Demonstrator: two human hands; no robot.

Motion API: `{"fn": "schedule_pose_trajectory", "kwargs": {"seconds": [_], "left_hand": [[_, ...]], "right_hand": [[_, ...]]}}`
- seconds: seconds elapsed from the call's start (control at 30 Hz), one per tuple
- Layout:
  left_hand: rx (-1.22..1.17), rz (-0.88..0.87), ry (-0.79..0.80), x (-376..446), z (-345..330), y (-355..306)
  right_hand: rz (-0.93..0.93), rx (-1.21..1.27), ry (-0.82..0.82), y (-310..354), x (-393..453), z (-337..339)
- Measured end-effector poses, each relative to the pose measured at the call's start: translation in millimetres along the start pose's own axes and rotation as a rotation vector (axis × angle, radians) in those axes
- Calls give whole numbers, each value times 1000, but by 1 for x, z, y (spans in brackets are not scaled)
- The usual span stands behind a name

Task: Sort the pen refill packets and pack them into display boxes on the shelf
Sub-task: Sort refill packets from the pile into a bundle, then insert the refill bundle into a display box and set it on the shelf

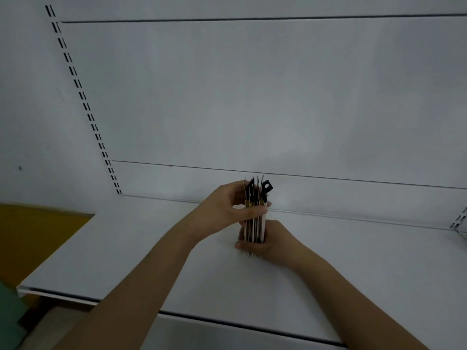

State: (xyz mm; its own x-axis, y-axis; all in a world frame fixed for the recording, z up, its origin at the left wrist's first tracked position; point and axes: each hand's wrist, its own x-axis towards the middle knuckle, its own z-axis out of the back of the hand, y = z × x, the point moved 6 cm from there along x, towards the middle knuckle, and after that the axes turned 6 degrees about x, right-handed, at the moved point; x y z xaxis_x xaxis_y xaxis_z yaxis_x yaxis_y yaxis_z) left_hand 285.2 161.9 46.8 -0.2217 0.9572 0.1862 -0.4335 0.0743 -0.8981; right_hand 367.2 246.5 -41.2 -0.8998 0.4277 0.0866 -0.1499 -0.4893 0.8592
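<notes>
**Head view: one bundle of refill packets held upright over the shelf**

White metal shelving fills the head view. One shelf [113, 261] runs across the lower half, its front lip visible at lower left. Behind it stands a white back panel [252, 97] crossed by two dark horizontal seams. One slotted upright [75, 82] with paired slots descends at the left; part of a second upright [458, 219] shows at the right edge. One yellow surface [32, 236] lies beyond the shelf's left end, and one green patch [10, 319] sits at the lower left corner.

Two bare hands meet above the middle of the shelf, both grasping one bundle of pen refill packets [255, 218]. The bundle stands on end, edge-on to the camera, its lower end at or just above the shelf; contact cannot be confirmed. Several packets are present; an exact count cannot be made, as the edges are blurred. Black hang tabs fan apart at the top.

The left hand [227, 210] grips the bundle's upper part, fingers wrapped across the front. The right hand [267, 242] clasps the lower part from the right side, fingers curled round the base.
</notes>
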Motion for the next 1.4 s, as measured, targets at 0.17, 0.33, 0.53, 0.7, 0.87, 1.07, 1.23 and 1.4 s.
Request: {"fn": "schedule_pose_trajectory", "kwargs": {"seconds": [0.17, 0.33, 0.53, 0.7, 0.87, 1.07, 1.23, 1.4], "left_hand": [[87, -7, 10, 0, -10, 0], [111, -21, -44, 4, -12, 3], [89, 7, -51, 12, -6, 7], [-94, -41, 56, 22, -28, -12], [-334, -114, 251, 46, -86, -31], [-288, -225, 413, 80, -176, -61], [-313, -200, 513, 106, -261, -85], [-186, -143, 372, 164, -328, -73]], "right_hand": [[34, -42, 34, 1, 0, -5], [31, -151, -81, -4, 1, -5], [-107, 92, 168, 4, -16, 9], [-155, 505, 148, 13, -48, 43], [-259, 649, 168, 6, -88, 76], [-364, 683, -32, -12, -159, 123], [-460, 533, -312, -51, -220, 185], [-523, 364, -570, -87, -288, 266]]}}
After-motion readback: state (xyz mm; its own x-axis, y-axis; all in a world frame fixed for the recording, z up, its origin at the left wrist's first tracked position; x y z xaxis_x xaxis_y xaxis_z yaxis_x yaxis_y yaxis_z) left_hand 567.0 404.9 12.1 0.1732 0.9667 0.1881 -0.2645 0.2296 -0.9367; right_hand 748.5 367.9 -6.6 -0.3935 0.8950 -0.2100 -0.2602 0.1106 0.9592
